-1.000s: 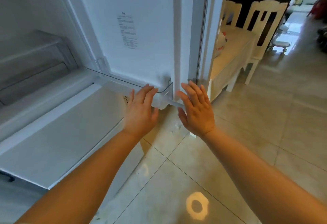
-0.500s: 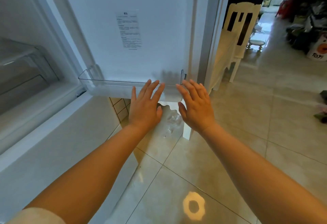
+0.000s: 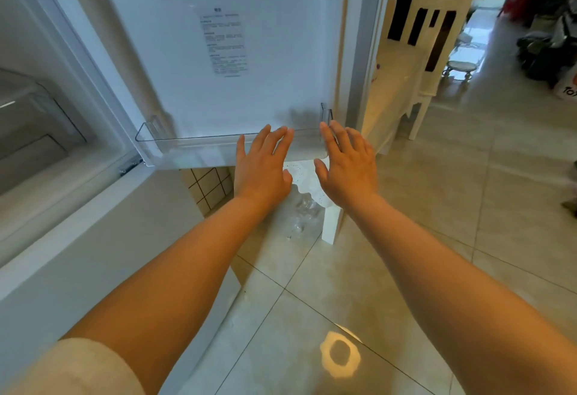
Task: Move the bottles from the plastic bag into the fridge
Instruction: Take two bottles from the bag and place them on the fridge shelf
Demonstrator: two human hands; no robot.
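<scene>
The white fridge door [image 3: 274, 51] stands open in front of me, with a clear door shelf [image 3: 193, 145] along its lower edge that holds nothing. My left hand [image 3: 262, 170] and my right hand [image 3: 346, 166] are stretched out side by side with straight fingers, fingertips at the right end of that shelf. Neither hand holds anything. On the floor beyond my hands, under a white table, lies a clear plastic bag [image 3: 304, 216] with what look like bottles; its contents are blurred.
The fridge interior with clear drawers [image 3: 37, 126] is at the left, and a closed lower compartment [image 3: 93, 238] juts out below it. A white table leg [image 3: 331, 223] stands by the bag. White chairs [image 3: 437, 38] and clutter [image 3: 546, 45] are at the right. Tiled floor lies below.
The view has swung so the door faces me more squarely and the whole door shelf shows. Both hands stay outstretched and open at the shelf's right end.
</scene>
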